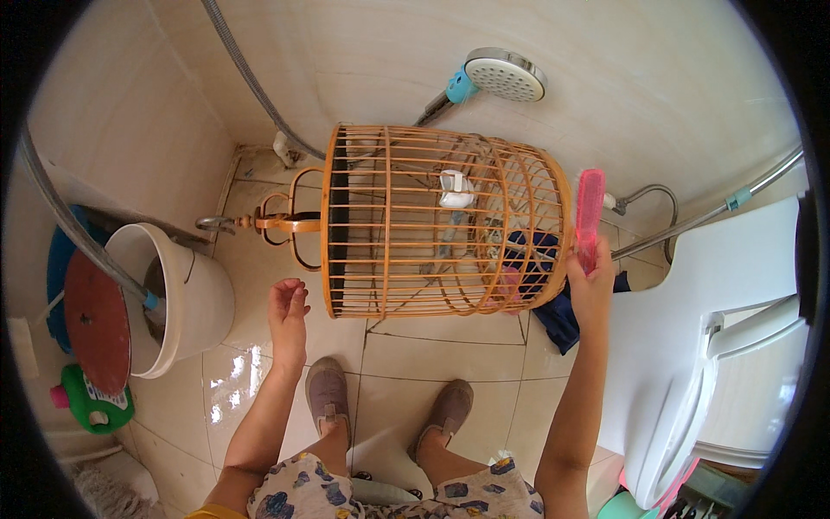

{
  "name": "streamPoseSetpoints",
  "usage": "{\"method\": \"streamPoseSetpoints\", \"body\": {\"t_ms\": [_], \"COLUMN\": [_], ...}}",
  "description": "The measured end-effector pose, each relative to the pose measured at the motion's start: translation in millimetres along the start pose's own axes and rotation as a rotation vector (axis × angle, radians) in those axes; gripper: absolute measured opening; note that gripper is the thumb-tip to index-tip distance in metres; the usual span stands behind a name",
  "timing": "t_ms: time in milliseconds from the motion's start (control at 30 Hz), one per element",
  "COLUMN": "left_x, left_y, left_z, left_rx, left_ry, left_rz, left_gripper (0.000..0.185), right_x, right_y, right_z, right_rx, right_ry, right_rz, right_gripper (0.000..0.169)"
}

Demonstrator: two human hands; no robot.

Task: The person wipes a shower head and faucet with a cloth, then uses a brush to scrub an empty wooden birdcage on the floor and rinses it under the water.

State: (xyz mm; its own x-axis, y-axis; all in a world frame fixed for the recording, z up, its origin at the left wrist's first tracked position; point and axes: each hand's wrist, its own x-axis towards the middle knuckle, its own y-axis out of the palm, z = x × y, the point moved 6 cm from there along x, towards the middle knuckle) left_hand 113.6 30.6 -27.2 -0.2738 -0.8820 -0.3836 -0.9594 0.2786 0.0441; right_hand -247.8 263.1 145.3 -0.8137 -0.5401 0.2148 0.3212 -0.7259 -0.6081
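Note:
A bamboo birdcage [387, 227] lies on its side in front of me, its top and metal hook [217, 224] towards the left. Through the bars a white plastic cup [456, 189] shows inside the cage. My right hand [591, 263] is closed around the handle of a pink scrubbing brush [590, 201], held upright at the cage's right end. Short bristles show along the brush's left edge. My left hand [288, 310] hangs below the cage's top fittings, fingers loosely curled, with nothing visible in it and apart from the bars.
A shower head [506, 74] rests against the wall behind the cage. To the left stand a white bucket [201, 292], a reddish-brown disc [97, 324] and a green bottle [97, 402]. Dark blue cloth [561, 321] lies by the cage's right end, near a white plastic appliance or furniture piece [700, 266].

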Motion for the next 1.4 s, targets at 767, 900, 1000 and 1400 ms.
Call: {"method": "streamPoseSetpoints", "body": {"t_ms": [767, 900, 1000, 1400], "left_x": [-41, -46, -47, -2], "left_y": [83, 110, 113, 80], "left_z": [-175, -192, -193, -134], "left_rx": [0.549, 0.875, 0.945, 0.350], "left_ry": [0.965, 1.113, 1.042, 0.425], "left_rz": [0.180, 0.316, 0.250, 0.259], "left_gripper": [0.016, 0.017, 0.030, 0.049], "right_x": [-75, -94, -106, -236], "right_y": [-14, -12, -13, 10], "right_z": [-44, -50, -57, -195], "right_rx": [0.294, 0.364, 0.397, 0.228], "right_ry": [0.226, 0.279, 0.295, 0.689], "right_rz": [0.043, 0.027, 0.022, -0.024], "right_gripper": [0.015, 0.016, 0.016, 0.018]}}
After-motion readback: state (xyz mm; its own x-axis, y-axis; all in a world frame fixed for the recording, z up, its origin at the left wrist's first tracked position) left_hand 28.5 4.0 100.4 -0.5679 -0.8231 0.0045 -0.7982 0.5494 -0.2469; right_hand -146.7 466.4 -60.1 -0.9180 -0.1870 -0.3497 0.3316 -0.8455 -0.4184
